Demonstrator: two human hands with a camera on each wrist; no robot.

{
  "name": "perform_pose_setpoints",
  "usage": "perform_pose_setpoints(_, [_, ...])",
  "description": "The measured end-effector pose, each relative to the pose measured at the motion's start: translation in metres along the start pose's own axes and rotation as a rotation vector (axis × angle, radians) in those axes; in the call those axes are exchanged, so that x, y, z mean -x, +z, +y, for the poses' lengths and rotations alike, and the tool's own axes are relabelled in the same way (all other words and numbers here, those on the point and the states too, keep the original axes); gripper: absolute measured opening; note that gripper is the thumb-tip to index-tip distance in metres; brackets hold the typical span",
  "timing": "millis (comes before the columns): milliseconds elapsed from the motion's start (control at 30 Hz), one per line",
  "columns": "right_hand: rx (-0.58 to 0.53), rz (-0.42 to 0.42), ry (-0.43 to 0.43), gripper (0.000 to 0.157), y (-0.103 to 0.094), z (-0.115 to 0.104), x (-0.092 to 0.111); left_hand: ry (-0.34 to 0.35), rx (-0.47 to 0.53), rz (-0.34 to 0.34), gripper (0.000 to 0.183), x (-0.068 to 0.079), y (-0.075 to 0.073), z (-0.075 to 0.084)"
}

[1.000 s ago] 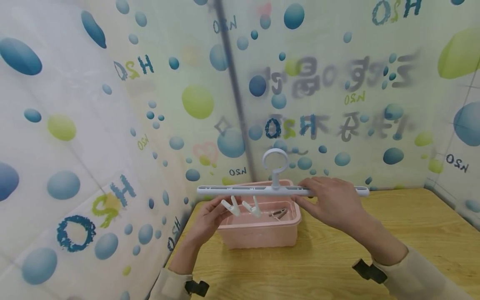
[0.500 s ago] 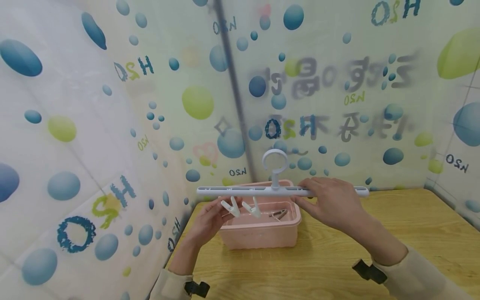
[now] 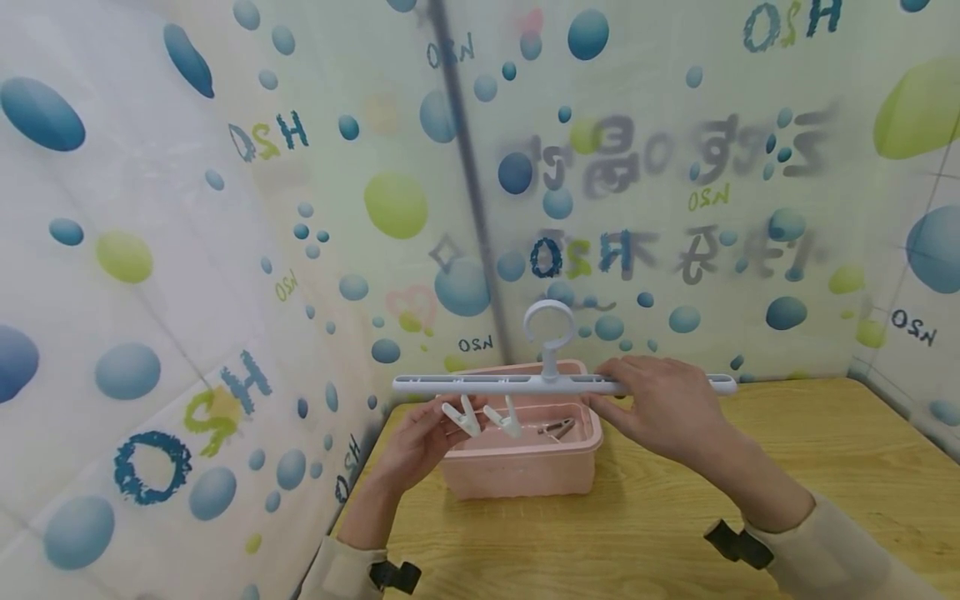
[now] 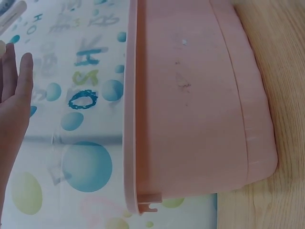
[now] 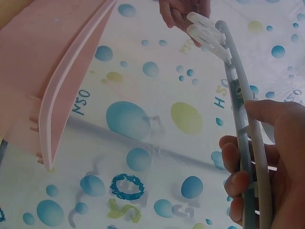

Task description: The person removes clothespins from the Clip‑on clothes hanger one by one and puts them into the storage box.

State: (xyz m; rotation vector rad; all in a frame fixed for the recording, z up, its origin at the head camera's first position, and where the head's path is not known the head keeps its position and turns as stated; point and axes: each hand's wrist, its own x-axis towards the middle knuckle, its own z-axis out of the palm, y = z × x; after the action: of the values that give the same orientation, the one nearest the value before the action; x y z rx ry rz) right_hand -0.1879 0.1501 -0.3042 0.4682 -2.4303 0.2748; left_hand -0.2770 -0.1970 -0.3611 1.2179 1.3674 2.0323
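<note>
The right hand (image 3: 671, 404) grips a white slotted clothes hanger (image 3: 480, 387) by its bar, fingers curled round to the far side and the thumb pressed along the near rail. A short end of the bar pokes out past that hand on its right, while the longer part runs level across to above the left hand (image 3: 420, 442); the ring hook (image 3: 550, 305) stands upright between the 2 hands, nearer the right. The left hand reaches up under the bar with its visible fingers fairly straight, just behind a white clothespin (image 3: 461, 418) that hangs there; whether its thumb and index finger pinch it, I cannot tell. A matching clothespin (image 3: 501, 421) hangs from the bar just to the right of the left fingertips. Between and below the hands, a pink plastic bin (image 3: 521, 475) sits on a wood-grain table (image 3: 675, 500), with a brownish clip (image 3: 557, 428) lying inside, closer to the right thumb. Black wrist straps (image 3: 395, 575) circle both beige cuffs (image 3: 341, 571) behind the hands. Beyond them spreads a pale curtain (image 3: 637, 75) printed with blue and green bubbles and "H2O".
</note>
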Motion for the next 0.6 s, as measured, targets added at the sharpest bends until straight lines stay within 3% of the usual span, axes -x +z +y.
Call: perform_pose_setpoints(600, [0.009, -0.002, -0.01, 0.037, -0.0002, -0.0011, -0.001, 0.04, 0.136, -0.096, 0.048, 0.0001, -0.0003, -0.0007])
